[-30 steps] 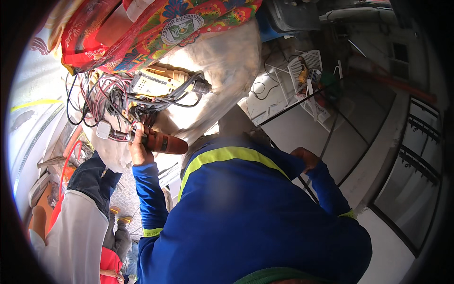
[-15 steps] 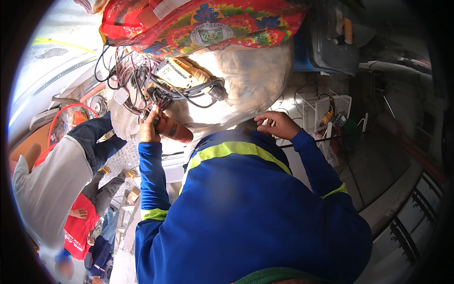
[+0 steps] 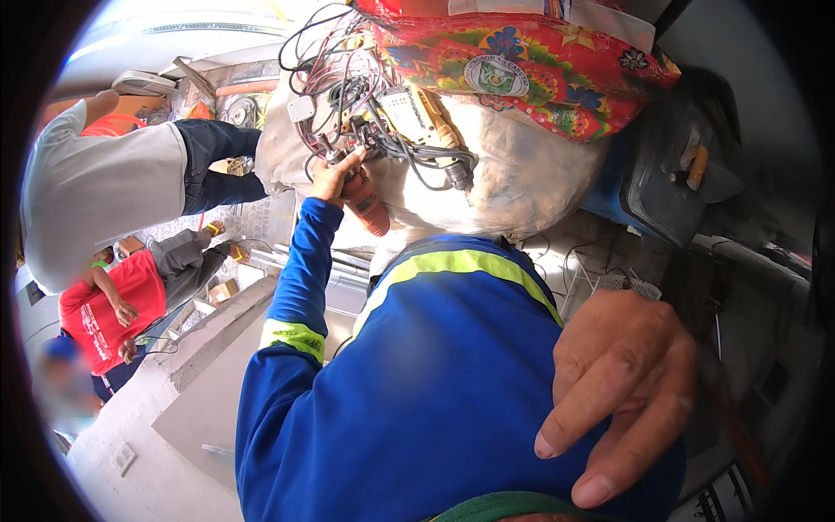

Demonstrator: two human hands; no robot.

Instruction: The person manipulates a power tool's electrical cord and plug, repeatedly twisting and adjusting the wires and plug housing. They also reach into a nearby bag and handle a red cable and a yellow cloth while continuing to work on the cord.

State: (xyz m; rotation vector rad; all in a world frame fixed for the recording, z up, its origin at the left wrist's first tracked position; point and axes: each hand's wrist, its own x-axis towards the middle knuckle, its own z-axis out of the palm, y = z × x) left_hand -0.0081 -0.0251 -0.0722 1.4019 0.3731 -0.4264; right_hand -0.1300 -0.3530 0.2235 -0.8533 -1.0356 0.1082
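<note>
Left fingers: wrapped around the orange power tool; a firm grip suits its bulky body.
Right fingers: loosely bent, spread, holding nothing visible.
Tool: near side of the pale surface, beside tangled cables; best keep loops out of the grip.
Room: pale stretch between yellow drill and rounded right edge, near the blue bin.

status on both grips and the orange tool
Left grip: holding orange-red, rounded power tool. Right grip: raised, open, nothing visible inside. Tangled dark cables beside tool.
</note>
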